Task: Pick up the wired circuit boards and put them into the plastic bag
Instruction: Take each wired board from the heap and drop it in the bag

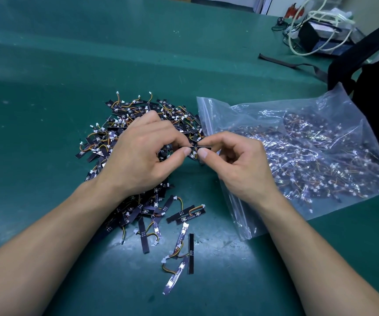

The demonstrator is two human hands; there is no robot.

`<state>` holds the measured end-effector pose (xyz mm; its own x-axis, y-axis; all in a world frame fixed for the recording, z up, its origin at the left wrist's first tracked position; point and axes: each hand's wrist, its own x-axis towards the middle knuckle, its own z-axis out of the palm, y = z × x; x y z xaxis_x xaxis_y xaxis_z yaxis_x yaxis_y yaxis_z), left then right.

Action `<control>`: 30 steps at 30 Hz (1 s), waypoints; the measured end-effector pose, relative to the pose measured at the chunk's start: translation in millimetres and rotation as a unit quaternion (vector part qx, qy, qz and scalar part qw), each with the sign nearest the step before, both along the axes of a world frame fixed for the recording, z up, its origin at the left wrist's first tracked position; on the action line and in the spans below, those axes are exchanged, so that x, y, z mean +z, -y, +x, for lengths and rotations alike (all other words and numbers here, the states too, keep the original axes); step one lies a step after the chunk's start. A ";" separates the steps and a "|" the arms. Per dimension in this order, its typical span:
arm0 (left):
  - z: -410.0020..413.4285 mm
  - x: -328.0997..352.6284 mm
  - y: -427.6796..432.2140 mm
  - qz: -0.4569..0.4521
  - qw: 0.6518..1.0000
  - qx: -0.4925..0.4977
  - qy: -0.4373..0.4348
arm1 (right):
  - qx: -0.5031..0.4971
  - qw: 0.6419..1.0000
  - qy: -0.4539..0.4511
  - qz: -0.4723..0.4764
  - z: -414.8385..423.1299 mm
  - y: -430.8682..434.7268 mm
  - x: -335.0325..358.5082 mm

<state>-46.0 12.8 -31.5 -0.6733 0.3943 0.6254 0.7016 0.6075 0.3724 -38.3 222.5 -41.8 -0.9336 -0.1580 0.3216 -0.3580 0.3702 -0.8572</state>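
Above the green mat [47, 110], your left hand [142, 153] and right hand [236, 165] together pinch one wired circuit board [201, 147], between the loose pile [138, 124] and the partly filled plastic bag [298, 156].

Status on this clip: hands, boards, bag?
Left hand, right hand pinch one board, by bag mouth. Pile of boards on mat, bag part full. Nothing blocking.

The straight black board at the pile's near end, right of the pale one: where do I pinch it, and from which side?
Pinch the black board across its long edges at the near end, from above and the right. It lies flat; its wires leave mid-length toward the left, where a pale board lies close, while the mat on its right is bare.
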 end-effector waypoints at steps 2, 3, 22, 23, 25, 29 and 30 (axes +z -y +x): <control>0.1 0.4 -0.1 -0.001 1.000 -0.001 -0.004 | 0.002 1.000 -0.002 0.000 -0.1 -0.6 0.4; -0.1 0.6 0.2 -0.001 1.000 -0.001 -0.005 | 0.006 1.000 -0.004 0.004 0.0 -0.8 0.6; -0.2 0.8 0.4 0.006 1.000 0.002 0.000 | 0.014 0.999 -0.030 0.019 1.0 -0.6 1.4; -0.5 0.5 0.6 0.006 1.000 0.001 -0.003 | 0.007 0.999 -0.028 0.016 0.8 -0.5 1.1; -0.9 0.0 0.6 0.005 1.000 -0.001 -0.008 | 0.000 1.000 -0.024 0.012 0.8 -0.9 1.1; -0.1 -0.5 0.6 0.003 1.000 -0.004 -0.004 | 0.015 0.999 -0.033 0.025 2.0 -0.1 2.3; 0.1 -0.3 0.6 0.003 1.000 -0.005 -0.003 | 0.017 0.999 -0.037 0.028 2.1 0.1 2.6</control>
